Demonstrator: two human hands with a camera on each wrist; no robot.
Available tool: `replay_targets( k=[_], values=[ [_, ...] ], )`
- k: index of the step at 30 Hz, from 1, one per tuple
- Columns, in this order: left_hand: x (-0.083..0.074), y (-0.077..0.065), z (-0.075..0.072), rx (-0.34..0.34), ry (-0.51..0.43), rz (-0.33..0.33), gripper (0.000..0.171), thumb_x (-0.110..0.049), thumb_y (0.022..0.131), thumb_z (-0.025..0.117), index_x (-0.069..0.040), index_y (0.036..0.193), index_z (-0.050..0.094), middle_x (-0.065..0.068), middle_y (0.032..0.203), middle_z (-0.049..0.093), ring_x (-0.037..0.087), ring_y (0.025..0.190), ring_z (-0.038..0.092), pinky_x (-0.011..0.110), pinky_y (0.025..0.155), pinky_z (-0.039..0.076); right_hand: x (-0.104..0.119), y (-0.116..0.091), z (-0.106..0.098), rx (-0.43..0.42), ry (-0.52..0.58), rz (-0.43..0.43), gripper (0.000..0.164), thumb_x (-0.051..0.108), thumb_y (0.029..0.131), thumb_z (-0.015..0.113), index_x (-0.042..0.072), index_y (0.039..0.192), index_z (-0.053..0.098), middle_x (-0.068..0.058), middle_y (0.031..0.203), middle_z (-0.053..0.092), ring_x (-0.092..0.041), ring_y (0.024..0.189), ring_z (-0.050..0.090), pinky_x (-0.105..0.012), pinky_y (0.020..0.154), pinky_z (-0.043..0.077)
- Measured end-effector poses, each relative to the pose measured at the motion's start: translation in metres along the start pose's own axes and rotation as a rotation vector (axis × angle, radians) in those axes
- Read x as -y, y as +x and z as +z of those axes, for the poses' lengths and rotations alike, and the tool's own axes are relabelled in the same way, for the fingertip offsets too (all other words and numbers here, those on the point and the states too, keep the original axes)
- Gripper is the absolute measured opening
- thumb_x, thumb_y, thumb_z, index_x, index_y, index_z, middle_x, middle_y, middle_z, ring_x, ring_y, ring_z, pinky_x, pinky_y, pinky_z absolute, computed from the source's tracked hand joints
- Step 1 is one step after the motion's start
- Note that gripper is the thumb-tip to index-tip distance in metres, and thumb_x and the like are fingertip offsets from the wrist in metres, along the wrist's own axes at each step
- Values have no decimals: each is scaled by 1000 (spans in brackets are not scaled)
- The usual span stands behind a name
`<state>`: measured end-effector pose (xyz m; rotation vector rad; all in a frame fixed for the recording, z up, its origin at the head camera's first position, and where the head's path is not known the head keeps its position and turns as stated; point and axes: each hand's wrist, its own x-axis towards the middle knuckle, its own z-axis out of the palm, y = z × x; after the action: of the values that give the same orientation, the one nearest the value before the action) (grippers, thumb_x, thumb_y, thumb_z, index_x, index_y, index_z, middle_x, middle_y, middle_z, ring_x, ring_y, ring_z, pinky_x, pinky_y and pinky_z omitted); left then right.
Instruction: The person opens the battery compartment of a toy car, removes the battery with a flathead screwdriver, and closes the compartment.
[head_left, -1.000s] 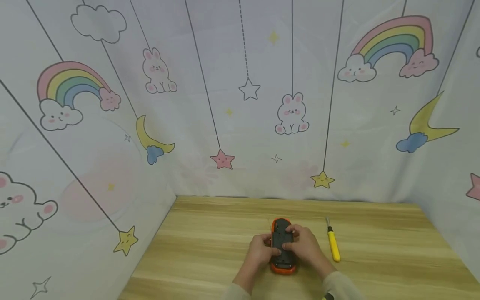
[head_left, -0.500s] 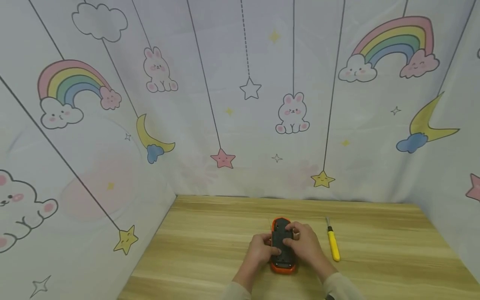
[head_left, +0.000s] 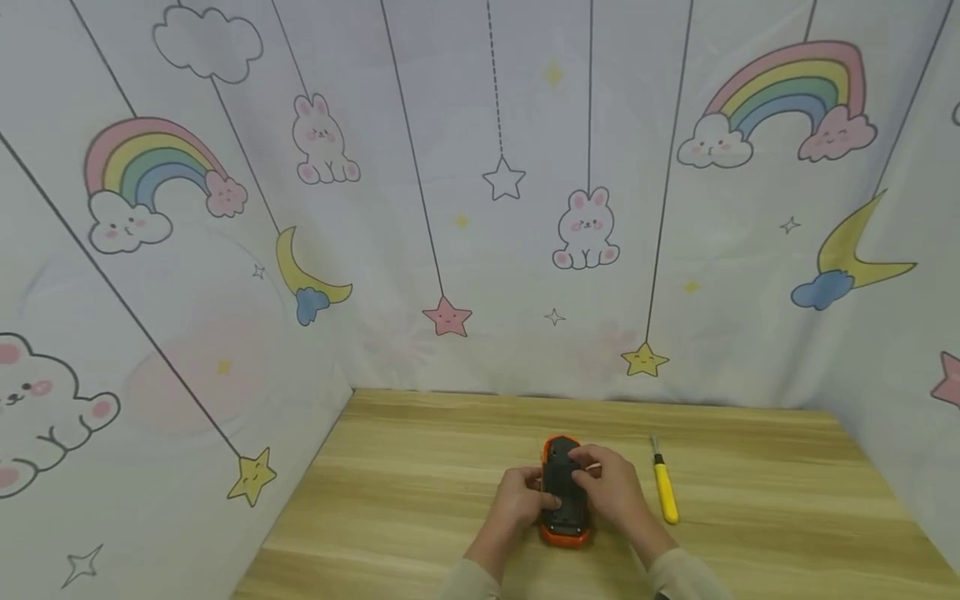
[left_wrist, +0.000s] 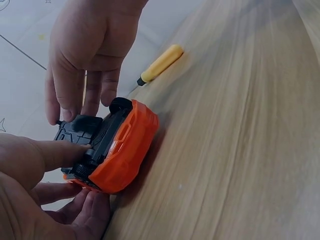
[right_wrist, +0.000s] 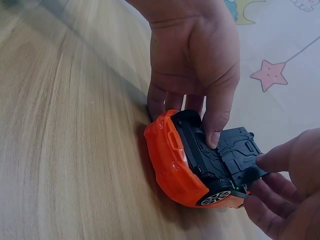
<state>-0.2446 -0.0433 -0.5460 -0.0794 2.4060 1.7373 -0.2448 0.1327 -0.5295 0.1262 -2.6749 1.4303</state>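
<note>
An orange toy car (head_left: 564, 540) lies upside down on the table, its black underside (left_wrist: 97, 145) facing up. In the head view, the left hand (head_left: 519, 498) grips the car from the left, thumb pressed on the underside. From the other side the right hand (head_left: 617, 490) reaches over. The right wrist view shows this right hand (right_wrist: 292, 182) pinching the edge of a black bottom cover (right_wrist: 240, 155), which appears raised from the car's body. One black wheel (right_wrist: 216, 198) is visible there. The fingers hide part of the car.
A yellow-handled screwdriver (head_left: 665, 492) lies to the right of the right hand, its metal tip pointing away. The wood-grain table (head_left: 420, 467) is backed by white fabric walls (head_left: 495, 267) printed with stars, rabbits and rainbows.
The right thumb has slid slightly up and to the right along the underside. The left hand and the car have stayed nearly in place. The head view has shifted slightly.
</note>
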Motion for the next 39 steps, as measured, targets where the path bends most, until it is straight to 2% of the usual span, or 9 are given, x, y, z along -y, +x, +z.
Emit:
replay_targets(
  k=[10,20,27,39],
  values=[
    [3,-2,2,23,-19,-26,58,7,72,82,5,128,67,7,98,67,18,90,63,36,83,59,-2,-3,1,-16,25,18,20,2,90,75,12,108,75,-3,102,76,-19,92,71,-42,83,60],
    [1,-5,3,29,-53,-8,59,11,72,80,9,129,65,8,96,68,17,87,65,35,80,60,-4,-3,-3,-54,58,20,20,4,92,74,12,111,75,-5,102,74,-22,95,69,-41,83,60],
    [0,-2,3,26,-54,-2,58,12,70,80,9,126,66,8,94,69,17,86,65,35,79,60,-9,1,-7,-62,80,8,26,2,92,73,8,118,73,-11,107,73,-22,88,71,-34,73,61],
    [1,0,0,27,-68,15,58,13,69,79,9,126,66,12,95,67,18,86,64,34,76,59,-17,5,-24,-87,12,13,25,6,94,72,10,119,74,-10,107,74,-25,90,72,-31,68,58]
  ],
)
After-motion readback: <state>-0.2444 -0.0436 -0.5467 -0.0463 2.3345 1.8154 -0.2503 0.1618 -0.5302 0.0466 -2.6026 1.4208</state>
